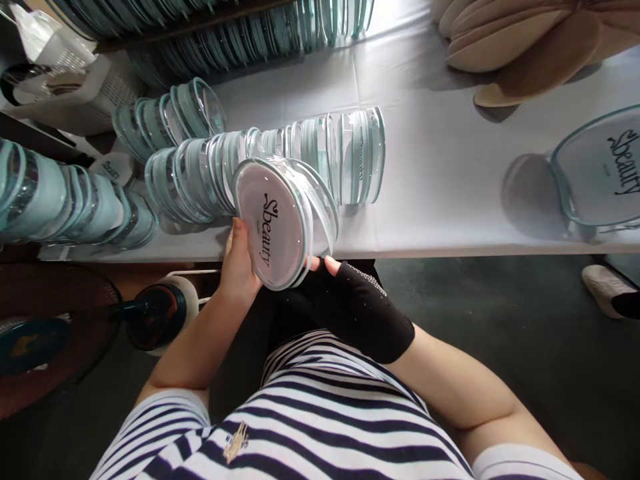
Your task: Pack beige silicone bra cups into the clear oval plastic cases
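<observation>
Grasping a round case [270,223] with left hand [240,260] and gloved right hand [357,303], you brace both sides, likely for steadiness, at the table [440,233]'s near edge! More cases [220,173] line up beyond.

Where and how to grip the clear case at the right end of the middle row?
I'd pinch the end case by its rounded rim, coming from the right: it seems to stand on edge, neighbouring cases crowd its left, and white tablecloth lies to its right.
</observation>
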The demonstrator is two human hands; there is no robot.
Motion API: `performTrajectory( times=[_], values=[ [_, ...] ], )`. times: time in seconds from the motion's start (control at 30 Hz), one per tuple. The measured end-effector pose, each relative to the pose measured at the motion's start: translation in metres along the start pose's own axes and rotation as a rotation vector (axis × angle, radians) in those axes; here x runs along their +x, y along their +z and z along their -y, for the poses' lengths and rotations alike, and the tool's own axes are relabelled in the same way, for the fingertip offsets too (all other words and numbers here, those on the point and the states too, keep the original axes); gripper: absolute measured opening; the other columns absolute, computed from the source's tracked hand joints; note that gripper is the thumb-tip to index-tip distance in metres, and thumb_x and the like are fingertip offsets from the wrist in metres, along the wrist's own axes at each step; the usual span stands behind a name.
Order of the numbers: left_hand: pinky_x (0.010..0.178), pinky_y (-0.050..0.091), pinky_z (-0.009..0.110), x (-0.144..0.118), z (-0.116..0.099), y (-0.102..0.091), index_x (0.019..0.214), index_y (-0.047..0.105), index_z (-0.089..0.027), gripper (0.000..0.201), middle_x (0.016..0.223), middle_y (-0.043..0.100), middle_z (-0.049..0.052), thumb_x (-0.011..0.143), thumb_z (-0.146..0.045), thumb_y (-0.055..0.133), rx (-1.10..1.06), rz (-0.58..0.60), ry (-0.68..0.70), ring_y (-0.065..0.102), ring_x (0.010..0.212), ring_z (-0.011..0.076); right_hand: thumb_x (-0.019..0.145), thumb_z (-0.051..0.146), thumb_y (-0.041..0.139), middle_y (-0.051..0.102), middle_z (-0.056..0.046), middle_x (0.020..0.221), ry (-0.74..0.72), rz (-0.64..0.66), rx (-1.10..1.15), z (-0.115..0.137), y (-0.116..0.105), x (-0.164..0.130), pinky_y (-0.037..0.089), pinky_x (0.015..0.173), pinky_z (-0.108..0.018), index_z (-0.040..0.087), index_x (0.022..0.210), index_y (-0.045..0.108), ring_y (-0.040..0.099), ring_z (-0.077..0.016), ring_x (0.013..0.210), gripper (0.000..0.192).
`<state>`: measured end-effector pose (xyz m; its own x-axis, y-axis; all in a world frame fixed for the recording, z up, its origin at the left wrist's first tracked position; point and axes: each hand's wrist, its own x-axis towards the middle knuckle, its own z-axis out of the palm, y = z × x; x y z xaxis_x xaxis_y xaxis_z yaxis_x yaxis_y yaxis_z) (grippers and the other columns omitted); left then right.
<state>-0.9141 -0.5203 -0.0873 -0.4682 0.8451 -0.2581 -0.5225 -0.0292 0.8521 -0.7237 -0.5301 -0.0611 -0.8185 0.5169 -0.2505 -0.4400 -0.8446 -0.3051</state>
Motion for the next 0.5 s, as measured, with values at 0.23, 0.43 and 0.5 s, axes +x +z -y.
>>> performTrajectory(
  times=[0.23, 0.43, 0.5],
  values=[
    [0.080, 0.062, 0.037, -0.007, 0.011, 0.011, 0.088, 0.074, -0.027, 0.047, 0.085, 0.074, 0.005, 0.096, -0.060, 0.042, -0.112, 0.007, -0.097, 0.071, 0.086, 0.0220, 0.094, 0.044, 0.052, 0.071, -0.005, 0.120, -0.082, -0.138, -0.195, 0.007, 0.006, -0.023, 0.044, 0.109, -0.046, 0.026, 0.122, 0.068, 0.059, -0.0258, 0.125, 0.038],
    [0.082, 0.059, 0.026, -0.017, 0.007, 0.018, 0.095, 0.071, -0.025, 0.037, 0.106, 0.072, 0.003, 0.101, -0.034, 0.036, -0.362, 0.119, -0.176, 0.068, 0.098, 0.0138, 0.088, 0.045, 0.062, 0.075, -0.001, 0.105, -0.195, -0.366, -0.139, 0.021, -0.017, -0.037, 0.055, 0.096, -0.047, 0.033, 0.098, 0.075, 0.069, -0.0253, 0.106, 0.020],
    [0.084, 0.058, 0.024, -0.021, 0.004, 0.020, 0.097, 0.071, -0.024, 0.034, 0.109, 0.070, 0.004, 0.100, -0.028, 0.037, -0.364, 0.094, -0.178, 0.067, 0.100, 0.0126, 0.082, 0.040, 0.069, 0.075, 0.000, 0.099, -0.278, -0.453, -0.086, 0.030, -0.020, -0.038, 0.059, 0.091, -0.044, 0.034, 0.089, 0.074, 0.070, -0.0243, 0.101, 0.011]
  ],
)
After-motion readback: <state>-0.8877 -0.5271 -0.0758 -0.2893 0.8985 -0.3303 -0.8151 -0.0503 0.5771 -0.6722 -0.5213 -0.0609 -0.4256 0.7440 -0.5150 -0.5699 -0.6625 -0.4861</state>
